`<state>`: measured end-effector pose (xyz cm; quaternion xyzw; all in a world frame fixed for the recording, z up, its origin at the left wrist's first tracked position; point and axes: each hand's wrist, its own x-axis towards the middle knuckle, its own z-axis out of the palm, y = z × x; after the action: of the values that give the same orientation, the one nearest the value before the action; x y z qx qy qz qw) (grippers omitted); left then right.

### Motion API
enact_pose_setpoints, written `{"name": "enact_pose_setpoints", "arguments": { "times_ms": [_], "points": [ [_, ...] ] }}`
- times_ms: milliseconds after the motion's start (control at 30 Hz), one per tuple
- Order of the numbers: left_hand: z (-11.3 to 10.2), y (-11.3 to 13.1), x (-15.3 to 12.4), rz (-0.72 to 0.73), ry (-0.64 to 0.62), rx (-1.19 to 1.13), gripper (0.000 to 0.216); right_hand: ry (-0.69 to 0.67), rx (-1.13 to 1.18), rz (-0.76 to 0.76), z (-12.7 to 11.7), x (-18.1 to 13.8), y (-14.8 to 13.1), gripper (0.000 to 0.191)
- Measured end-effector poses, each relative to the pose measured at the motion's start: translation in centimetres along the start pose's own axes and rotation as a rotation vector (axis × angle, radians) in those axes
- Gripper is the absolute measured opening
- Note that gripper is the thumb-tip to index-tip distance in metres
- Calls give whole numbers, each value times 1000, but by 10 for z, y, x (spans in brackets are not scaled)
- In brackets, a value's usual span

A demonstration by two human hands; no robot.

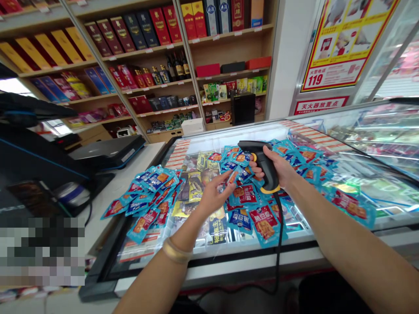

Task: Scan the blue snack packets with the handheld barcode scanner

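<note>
My right hand [276, 168] grips a black barcode scanner [262, 162] with a yellow trim; its cable [279, 235] hangs down over the freezer's front edge. My left hand [216, 192] pinches a small blue snack packet [234, 176] just under the scanner's head. Both hands hover above a glass-topped chest freezer [229, 257]. Several blue and red snack packets lie on the glass, one pile at the left [147, 196] and a wider spread on the right [304, 165].
A checkout terminal and screen [36, 152] stand on the white counter [131, 174] at left. Shelves of boxed goods and bottles [147, 52] line the back wall. A second glass freezer [376, 131] runs off to the right. A fire-safety poster [343, 39] hangs above it.
</note>
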<state>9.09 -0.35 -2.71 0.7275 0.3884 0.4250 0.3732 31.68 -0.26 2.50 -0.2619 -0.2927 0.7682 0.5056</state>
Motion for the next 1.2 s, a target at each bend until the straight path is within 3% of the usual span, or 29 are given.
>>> {"name": "enact_pose_setpoints", "arguments": {
  "times_ms": [167, 333, 1000, 1200],
  "points": [
    [-5, -2, 6, -311, 117, -626, 64, -39, -42, 25, 4, -1, 7, 38],
    [-9, -1, 9, -387, 162, -821, 50, -107, -102, 92, 4, 0, 17, 34],
    [-6, 2, 10, -422, 240, -724, 47, -144, -150, 155, 8, -1, 26, 32],
    [-4, -4, 11, -333, 270, -624, 50, -126, -125, 149, 8, 0, 25, 33]
  ]
}}
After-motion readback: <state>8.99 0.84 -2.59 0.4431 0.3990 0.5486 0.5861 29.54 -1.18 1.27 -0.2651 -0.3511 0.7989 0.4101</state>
